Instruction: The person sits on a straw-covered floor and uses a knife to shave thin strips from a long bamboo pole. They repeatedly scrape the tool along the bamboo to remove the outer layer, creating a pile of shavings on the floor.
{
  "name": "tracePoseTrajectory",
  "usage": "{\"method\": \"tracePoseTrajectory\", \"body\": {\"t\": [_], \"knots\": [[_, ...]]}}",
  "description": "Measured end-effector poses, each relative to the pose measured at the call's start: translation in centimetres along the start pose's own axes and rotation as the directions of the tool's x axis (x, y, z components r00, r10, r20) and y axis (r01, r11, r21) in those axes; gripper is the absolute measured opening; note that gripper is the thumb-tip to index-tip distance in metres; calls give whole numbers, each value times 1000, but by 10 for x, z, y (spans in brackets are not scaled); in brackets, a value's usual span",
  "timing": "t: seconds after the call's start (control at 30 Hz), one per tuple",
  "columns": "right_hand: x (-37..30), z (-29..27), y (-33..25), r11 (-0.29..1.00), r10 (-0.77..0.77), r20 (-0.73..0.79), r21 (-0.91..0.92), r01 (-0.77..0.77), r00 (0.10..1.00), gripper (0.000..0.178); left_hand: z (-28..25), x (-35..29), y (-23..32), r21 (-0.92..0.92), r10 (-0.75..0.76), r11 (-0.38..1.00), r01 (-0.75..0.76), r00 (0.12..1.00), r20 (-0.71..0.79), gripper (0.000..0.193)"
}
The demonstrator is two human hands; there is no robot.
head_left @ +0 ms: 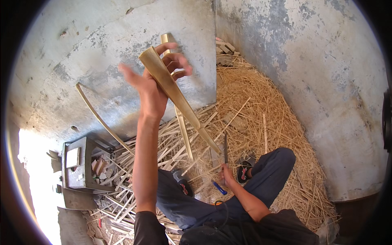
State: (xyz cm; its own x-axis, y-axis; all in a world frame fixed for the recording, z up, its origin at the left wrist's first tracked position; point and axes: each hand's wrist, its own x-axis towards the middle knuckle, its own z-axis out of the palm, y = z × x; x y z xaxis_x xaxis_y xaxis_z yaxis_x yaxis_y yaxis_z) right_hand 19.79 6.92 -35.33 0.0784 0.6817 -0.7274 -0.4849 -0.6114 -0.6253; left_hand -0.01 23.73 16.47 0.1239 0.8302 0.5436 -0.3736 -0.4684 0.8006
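Note:
My left hand (153,87) is raised in front of the wall, thumb out to the left and fingers loosely curled, slightly blurred. Across its palm lies a split bamboo strip (177,96), wide at the top and narrowing down to the right. Behind the fingers runs a second bamboo strip (183,132), its top showing above the index finger; whether the hand touches it I cannot tell. Low between my knees, my right hand (227,174) is closed round the handle of a knife (226,149). Its narrow dark blade points up, close to the first strip's lower end.
Shavings (261,98) and loose strips (163,147) cover the floor. One long curved strip (100,118) leans on the grey wall (106,49). A wooden box (83,179) with scraps stands left. A blue-handled tool (219,188) lies near my right hand.

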Motion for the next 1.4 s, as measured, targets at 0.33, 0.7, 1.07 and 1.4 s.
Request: {"method": "tracePoseTrajectory", "body": {"t": [0.33, 0.7, 1.07, 1.4], "knots": [[20, -12, -3, 989, -43, -124, 138, 60, 991, 32, -68, -79, -117, 13, 59, 998, -57, 962, -266, 83], [10, -2, -6, 985, -43, -95, -168, 27, 995, 36, -52, -67, -115, 45, -263, 965, 259, 957, 123, 79], [16, -4, -3, 990, -42, -115, -141, 25, 992, 42, -40, -60, -118, 66, -148, 988, 137, 965, 218, 80], [-4, 9, -27, 979, -132, 12, -154, 132, 991, 39, -34, -64, -123, -48, -115, 991, 128, 969, 218, 71]]}}
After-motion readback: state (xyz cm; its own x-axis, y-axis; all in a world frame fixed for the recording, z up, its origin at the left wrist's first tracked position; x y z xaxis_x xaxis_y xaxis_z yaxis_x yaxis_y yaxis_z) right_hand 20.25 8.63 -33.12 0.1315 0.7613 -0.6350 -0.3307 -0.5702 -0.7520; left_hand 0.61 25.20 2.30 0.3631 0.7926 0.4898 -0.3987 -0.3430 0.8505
